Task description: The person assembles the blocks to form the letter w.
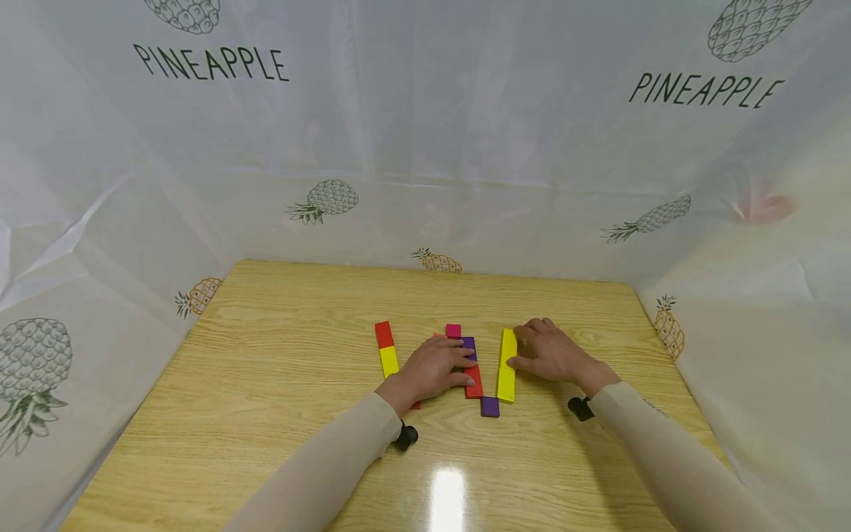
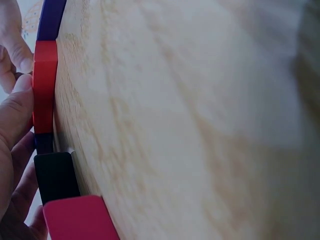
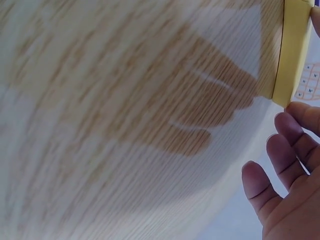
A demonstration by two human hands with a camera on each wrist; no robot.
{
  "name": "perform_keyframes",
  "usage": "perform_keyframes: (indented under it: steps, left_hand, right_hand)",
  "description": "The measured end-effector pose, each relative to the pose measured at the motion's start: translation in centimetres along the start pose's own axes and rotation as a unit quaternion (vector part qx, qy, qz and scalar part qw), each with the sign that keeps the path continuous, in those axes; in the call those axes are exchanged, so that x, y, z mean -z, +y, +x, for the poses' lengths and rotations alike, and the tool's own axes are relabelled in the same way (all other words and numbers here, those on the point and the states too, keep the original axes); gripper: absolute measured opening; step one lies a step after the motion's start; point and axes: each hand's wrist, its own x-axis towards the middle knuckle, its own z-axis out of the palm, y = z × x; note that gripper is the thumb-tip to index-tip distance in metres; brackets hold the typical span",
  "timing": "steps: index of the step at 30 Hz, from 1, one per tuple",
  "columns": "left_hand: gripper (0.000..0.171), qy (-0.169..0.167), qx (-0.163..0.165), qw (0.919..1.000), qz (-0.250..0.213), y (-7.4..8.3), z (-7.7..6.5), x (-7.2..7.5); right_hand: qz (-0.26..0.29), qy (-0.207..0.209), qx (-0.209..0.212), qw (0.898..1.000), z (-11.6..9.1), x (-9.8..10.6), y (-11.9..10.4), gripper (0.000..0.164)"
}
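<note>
My left hand [image 1: 435, 368] lies across a row of small blocks, its fingertips on a purple block [image 1: 469, 344] and its thumb at a red block [image 1: 473, 384]. In the left wrist view the thumb touches the side of the red block [image 2: 45, 87]. My right hand [image 1: 548, 351] is at the right side of two yellow blocks [image 1: 507, 384] set end to end. Its thumb touches their long edge; in the right wrist view the index fingertip meets one end of a yellow block [image 3: 291, 55], the other fingers loosely spread.
A pink block [image 1: 453, 330] sits at the row's far end and another purple block [image 1: 490, 407] at its near end. Further left, a red block [image 1: 383, 334] and a yellow block [image 1: 388, 360] form a slanting line partly hidden under my left hand. The wooden table [image 1: 299, 295] meets a pineapple-printed sheet [image 1: 399, 133].
</note>
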Motion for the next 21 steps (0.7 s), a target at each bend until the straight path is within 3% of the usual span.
perform_keyframes:
  steps: [21]
  left_hand:
    - [0.048,-0.003,0.005,1.0000,-0.002,0.16,-0.13,0.30]
  right_hand:
    - [0.005,-0.005,-0.001,1.000,0.03,-0.02,-0.11,0.074]
